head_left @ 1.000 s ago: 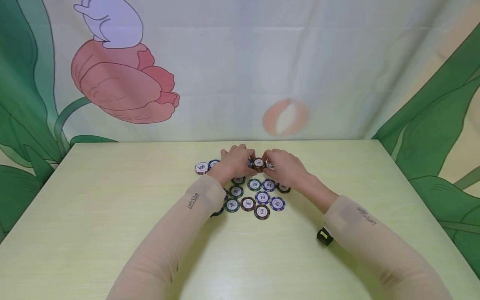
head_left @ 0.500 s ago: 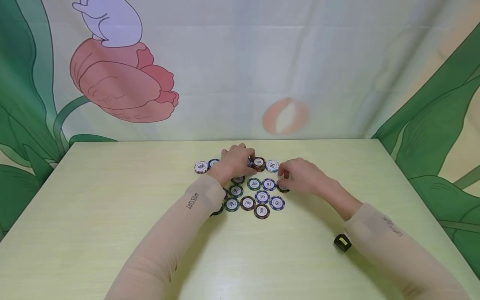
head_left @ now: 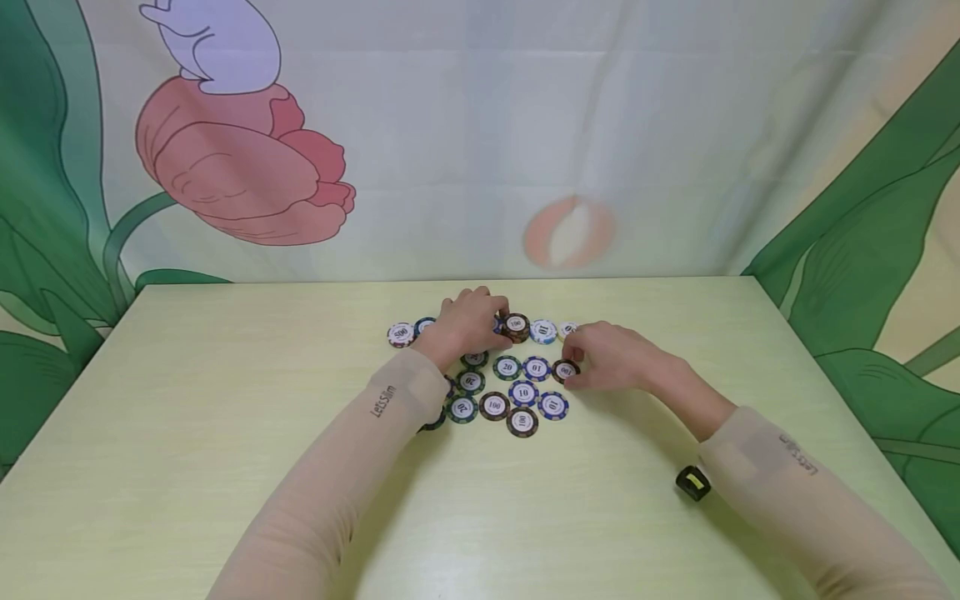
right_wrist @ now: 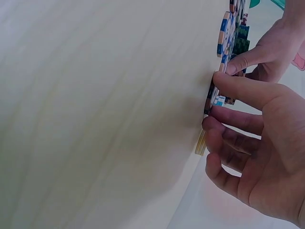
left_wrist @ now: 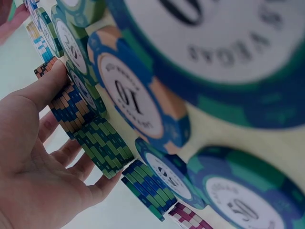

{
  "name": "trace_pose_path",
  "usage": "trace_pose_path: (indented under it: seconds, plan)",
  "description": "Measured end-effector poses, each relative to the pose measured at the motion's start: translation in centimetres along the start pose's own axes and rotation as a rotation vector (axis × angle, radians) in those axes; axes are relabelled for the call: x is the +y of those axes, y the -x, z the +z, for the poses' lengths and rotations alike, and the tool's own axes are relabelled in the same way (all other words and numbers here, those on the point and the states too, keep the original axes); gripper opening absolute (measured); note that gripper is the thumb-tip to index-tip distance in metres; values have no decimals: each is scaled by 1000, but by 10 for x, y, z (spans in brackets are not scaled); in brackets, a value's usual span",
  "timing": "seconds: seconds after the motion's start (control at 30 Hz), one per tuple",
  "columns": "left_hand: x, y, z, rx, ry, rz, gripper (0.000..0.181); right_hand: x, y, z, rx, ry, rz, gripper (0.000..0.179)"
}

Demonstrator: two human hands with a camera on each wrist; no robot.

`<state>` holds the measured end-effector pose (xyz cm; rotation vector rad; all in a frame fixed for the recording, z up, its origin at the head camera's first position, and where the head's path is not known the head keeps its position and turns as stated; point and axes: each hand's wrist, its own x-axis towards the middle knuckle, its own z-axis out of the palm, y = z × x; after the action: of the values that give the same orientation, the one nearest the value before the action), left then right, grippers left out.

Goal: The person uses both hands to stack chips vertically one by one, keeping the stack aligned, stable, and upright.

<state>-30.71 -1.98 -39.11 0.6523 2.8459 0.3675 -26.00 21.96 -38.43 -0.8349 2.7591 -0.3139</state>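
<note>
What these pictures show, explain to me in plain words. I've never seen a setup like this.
There is no machine, only a person at a table who wears the cameras. The wide picture comes from the head; the two close ones from the left and right wrists. On the table lie single numbered chips, with stacked chips along the back, plus a small black object with a yellow patch. The bare left hand rests around stacked chips, thumb and fingers on opposite sides. The bare right hand pinches a dark chip marked 100 by its edges.
</note>
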Motion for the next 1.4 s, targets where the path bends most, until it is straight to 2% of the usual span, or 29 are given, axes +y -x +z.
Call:
trace_pose_path:
  seconds: [0.53,0.83,1.1,1.4]
  plan:
    - [1,2,-1,1,-4,-5,44,-6,-3,6,-6,48,-8,20]
    - [1,2,-1,3,3,-11,45,-8,-5,4,17,24,4,20]
    - [2,3,-2,8,2,-11,45,-13,-13,0,69,7,20,27]
    - [0,1,0,10,0,-9,43,-14,-28,3,222,12,-5,33]
